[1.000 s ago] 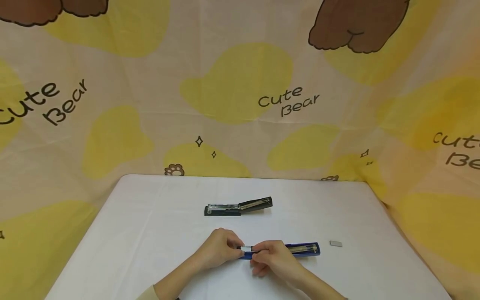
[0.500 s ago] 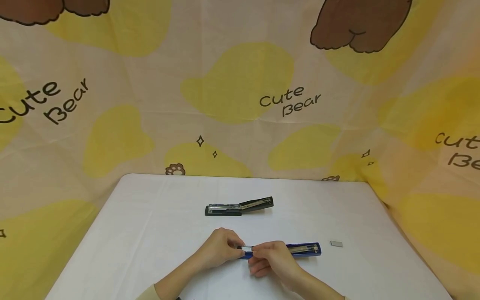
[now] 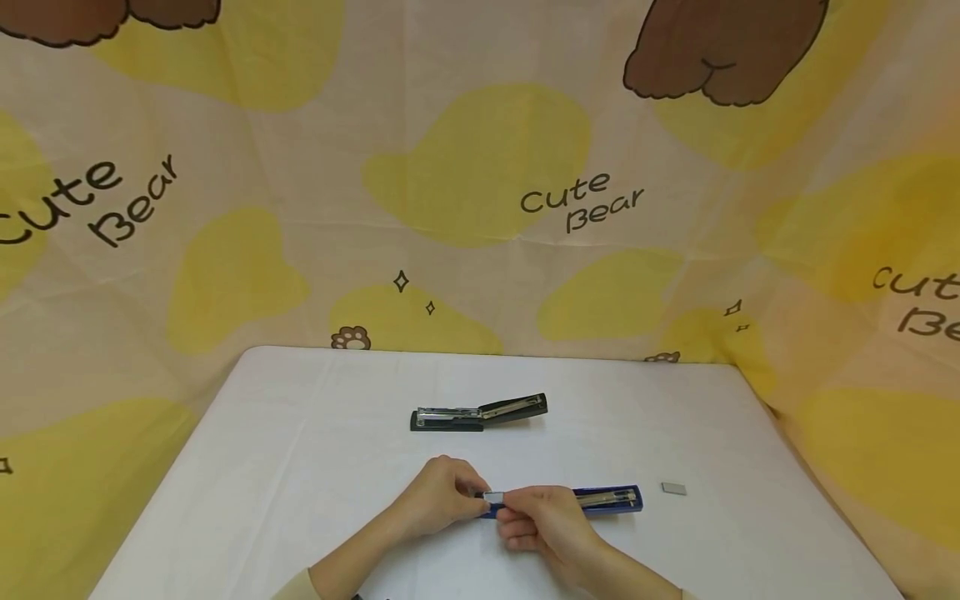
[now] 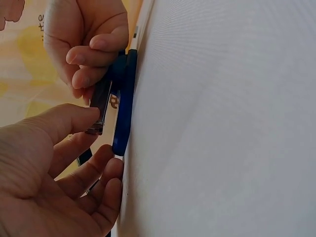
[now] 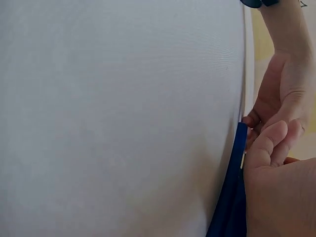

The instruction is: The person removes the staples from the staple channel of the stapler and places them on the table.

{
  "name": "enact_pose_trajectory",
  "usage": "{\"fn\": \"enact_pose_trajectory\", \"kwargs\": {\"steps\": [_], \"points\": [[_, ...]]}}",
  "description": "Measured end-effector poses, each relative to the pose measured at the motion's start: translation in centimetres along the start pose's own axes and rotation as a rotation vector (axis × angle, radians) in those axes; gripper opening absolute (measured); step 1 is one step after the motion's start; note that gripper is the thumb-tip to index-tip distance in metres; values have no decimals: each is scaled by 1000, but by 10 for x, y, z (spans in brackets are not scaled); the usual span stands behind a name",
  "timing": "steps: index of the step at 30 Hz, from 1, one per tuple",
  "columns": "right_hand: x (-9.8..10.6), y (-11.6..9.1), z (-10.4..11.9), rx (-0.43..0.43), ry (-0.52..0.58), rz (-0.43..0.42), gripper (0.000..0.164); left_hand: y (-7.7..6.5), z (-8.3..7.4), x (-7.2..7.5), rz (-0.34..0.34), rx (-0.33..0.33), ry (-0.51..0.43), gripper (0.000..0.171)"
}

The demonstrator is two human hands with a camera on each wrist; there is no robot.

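A cloth backdrop (image 3: 480, 167) printed with yellow blotches, brown bear paws and the words "Cute Bear" hangs behind and to both sides of a white desk (image 3: 300, 467), whose far corners are rounded. Toward the far edge at the middle lies a black stapler (image 3: 477, 412), opened out flat. Nearer the front edge, about the middle, lies a blue stapler (image 3: 600, 499), also opened, its metal rail showing. Both hands meet at its left end: the left hand (image 3: 438, 497) pinches that end with thumb and curled fingers, and the right hand (image 3: 543, 518) grips the stapler just beside it, fingertips on the metal strip. A small grey staple block (image 3: 672, 488) sits just right of the blue stapler.
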State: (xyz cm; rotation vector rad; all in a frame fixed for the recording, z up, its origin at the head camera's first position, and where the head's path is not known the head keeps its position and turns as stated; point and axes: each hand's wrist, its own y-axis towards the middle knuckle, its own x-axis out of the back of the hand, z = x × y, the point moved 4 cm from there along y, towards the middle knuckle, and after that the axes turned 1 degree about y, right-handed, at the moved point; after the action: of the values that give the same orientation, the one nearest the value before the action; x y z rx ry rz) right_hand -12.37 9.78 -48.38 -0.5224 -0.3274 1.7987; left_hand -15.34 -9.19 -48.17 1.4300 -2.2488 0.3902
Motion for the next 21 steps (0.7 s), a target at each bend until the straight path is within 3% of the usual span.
{"fn": "enact_pose_trajectory", "kwargs": {"steps": [21], "points": [[-3,11,5,25,-74,59,20,-1,-3,0,10,-5,-13,12]]}}
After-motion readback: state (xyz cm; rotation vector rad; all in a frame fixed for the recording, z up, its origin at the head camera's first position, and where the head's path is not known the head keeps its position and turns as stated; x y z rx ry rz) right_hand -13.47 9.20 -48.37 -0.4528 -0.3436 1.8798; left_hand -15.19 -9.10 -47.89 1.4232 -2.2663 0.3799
